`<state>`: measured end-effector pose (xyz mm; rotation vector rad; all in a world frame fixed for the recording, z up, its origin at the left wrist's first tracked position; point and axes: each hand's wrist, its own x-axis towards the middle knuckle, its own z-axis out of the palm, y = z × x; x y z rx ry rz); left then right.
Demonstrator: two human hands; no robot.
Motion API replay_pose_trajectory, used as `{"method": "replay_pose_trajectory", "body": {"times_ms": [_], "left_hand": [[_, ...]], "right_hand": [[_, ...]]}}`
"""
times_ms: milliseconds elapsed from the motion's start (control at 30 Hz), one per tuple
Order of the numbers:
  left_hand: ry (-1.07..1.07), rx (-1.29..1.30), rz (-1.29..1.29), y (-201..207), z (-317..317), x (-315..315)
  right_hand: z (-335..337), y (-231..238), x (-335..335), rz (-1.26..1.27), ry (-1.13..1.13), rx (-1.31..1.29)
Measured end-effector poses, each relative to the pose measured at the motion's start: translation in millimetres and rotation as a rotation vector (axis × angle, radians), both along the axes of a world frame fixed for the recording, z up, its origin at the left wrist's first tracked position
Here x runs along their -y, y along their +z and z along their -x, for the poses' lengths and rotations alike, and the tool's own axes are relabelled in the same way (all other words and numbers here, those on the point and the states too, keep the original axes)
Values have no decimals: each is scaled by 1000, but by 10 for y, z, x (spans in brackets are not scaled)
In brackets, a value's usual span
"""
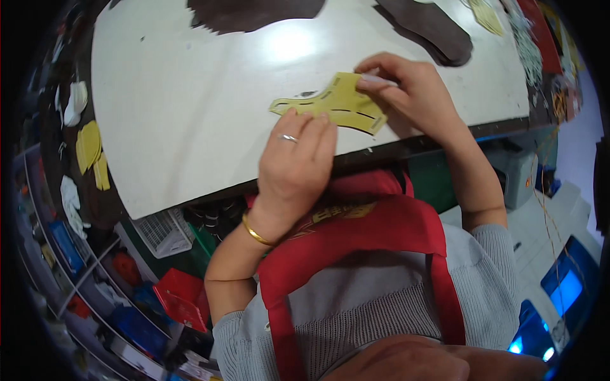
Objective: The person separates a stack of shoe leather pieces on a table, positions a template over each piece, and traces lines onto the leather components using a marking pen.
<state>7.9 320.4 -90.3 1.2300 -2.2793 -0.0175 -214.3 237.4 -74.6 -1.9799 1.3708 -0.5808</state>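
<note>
A yellow template [337, 101] is pressed flat by the left hand [295, 162]; a white marker [376, 80] is gripped by the right hand [413, 92]. If pressure is eased, the template could slip, skewing the traced line.

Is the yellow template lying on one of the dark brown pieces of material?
No, the yellow template lies on the bare white table, pressed by the left hand and right hand, apart from the dark brown pieces.

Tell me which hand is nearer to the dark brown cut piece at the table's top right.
Right. The right hand pinches the yellow template's upper right end, just below the dark brown piece. The left hand presses the template's lower edge, farther away.
</note>
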Motion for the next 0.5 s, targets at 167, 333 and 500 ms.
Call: {"method": "replay_pose_trajectory", "body": {"times_ms": [167,333,500], "left_hand": [[-67,131,-88,184,-23,117],[-114,257,-68,230,37,93],[-83,203,6,78,123,10]], "right_hand": [[183,85,-23,-147,2,-5],[151,26,-144,94,9,-132],[161,124,-91,331,15,-241]]}}
